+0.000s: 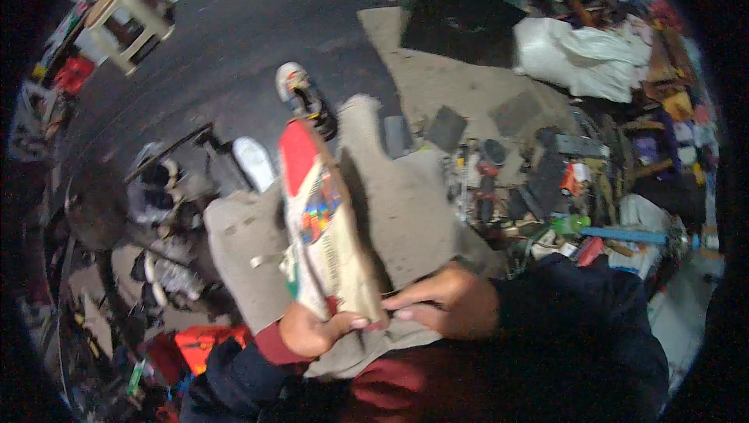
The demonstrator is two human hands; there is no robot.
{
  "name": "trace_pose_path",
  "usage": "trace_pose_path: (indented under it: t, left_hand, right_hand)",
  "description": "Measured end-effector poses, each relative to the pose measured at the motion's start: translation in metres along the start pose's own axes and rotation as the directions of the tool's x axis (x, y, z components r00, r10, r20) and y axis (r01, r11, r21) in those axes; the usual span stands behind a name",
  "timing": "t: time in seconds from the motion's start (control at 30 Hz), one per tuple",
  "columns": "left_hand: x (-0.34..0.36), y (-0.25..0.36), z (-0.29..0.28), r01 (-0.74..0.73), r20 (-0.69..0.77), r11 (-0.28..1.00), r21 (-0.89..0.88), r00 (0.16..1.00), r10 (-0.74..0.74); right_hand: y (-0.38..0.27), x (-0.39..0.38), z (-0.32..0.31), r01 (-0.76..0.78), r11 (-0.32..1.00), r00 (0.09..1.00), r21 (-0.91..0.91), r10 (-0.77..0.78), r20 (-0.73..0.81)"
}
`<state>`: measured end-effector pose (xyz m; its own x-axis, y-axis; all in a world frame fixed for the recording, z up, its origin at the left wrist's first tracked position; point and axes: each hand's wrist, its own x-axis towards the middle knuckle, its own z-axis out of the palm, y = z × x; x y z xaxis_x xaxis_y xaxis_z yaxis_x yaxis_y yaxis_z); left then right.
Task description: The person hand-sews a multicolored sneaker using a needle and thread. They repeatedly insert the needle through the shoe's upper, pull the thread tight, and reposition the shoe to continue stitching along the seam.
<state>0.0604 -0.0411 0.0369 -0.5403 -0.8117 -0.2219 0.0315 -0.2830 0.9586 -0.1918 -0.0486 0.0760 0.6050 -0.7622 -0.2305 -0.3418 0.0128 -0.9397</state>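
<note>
A cream shoe [331, 243] with a red toe, a shiny multicoloured patch and a bit of green lies lengthwise over my lap, toe pointing away. My left hand [312, 333] grips its near end, thumb on top. Close by on the right, my right hand [449, 302] has its thumb and fingers pinched together at the shoe's near edge. Whatever is between those fingertips, if anything, is too small to make out. Beige cloth [406, 212] covers my legs under the shoe.
Another shoe [292, 83] is on the floor beyond my knees, with a white insole-shaped piece [254, 163] to its left. Tools [491, 165] and scraps crowd the right side. A white sack [581, 56] lies far right, a plastic stool [129, 25] far left. An orange item [207, 345] sits near left.
</note>
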Motion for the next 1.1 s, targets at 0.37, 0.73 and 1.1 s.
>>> trace_pose_path:
  t: [0.37, 0.73, 1.1]
  left_hand:
    - [-0.009, 0.024, 0.028, 0.147, -0.137, 0.955, -0.259, 0.973, -0.187]
    - [-0.007, 0.008, 0.009, 0.124, 0.024, 0.960, -0.250, 0.992, -0.122]
    - [-0.011, -0.025, 0.010, -0.162, -0.095, 0.986, -0.045, 0.983, 0.157]
  right_hand:
    - [0.001, -0.013, -0.030, -0.232, 0.954, 0.949, 0.191, 0.179, 0.258]
    - [-0.005, -0.011, -0.005, -0.084, 0.978, 0.996, -0.192, 0.088, 0.011]
    - [-0.012, 0.015, -0.004, -0.280, 0.955, 0.960, 0.102, 0.278, 0.029]
